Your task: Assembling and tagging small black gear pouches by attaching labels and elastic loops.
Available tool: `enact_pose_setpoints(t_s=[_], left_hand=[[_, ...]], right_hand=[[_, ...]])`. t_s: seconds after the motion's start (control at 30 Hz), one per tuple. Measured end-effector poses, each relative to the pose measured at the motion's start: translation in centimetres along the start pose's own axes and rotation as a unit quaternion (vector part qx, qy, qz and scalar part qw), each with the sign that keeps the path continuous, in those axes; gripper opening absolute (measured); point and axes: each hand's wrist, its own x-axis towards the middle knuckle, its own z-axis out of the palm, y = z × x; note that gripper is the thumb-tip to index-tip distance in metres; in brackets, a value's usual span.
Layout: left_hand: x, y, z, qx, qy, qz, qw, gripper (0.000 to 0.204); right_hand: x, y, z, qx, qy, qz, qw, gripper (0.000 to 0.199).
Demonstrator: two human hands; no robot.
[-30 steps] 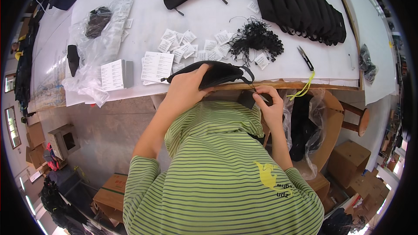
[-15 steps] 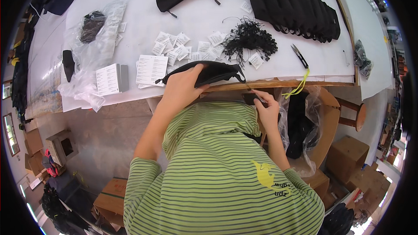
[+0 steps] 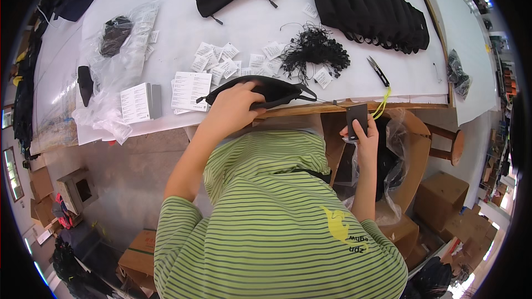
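Note:
A black zip pouch lies at the table's front edge, its mouth gaping. My left hand grips its near side, fingers reaching into the opening. At the pouch's right end a black loop sticks out, and a thin dark string runs from there to the right. My right hand pinches a black hang tag just off the table edge, to the right of the pouch. Beyond the pouch lie a tangle of black tag strings and scattered white labels.
Yellow-corded thread snips rest on the right of the table. Black pouches stand in a row at the back right. White card stacks and clear plastic bags sit left. An open carton is beside me.
My right hand has moved right and turned, bringing the hang tag into full view and drawing the string out from the pouch. My left hand stays on the pouch.

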Motion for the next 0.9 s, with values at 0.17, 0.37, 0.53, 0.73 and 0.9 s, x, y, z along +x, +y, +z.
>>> enact_pose_setpoints(t_s=[0.17,0.37,0.53,0.73,0.9], left_hand=[[-0.2,-0.2,0.0,0.000,0.013,-0.006,1.000,0.019],[-0.3,-0.1,-0.3,0.017,-0.014,0.004,1.000,0.019],[-0.8,-0.1,-0.2,0.020,0.007,0.018,1.000,0.019],[-1.3,0.0,0.2,0.014,0.022,0.029,0.999,0.019],[-1.6,0.4,0.0,0.020,0.034,0.023,0.999,0.021]], right_hand=[[0.7,-2.6,-1.8,-0.088,-0.049,0.016,0.995,0.009],[4.2,-0.4,0.7,0.402,0.014,-0.015,0.915,0.021],[7.5,-1.3,8.9,0.537,-0.067,0.101,0.835,0.027],[8.9,-0.9,11.2,0.487,-0.082,0.111,0.863,0.037],[9.2,-1.7,11.6,0.380,-0.008,0.099,0.919,0.030]])
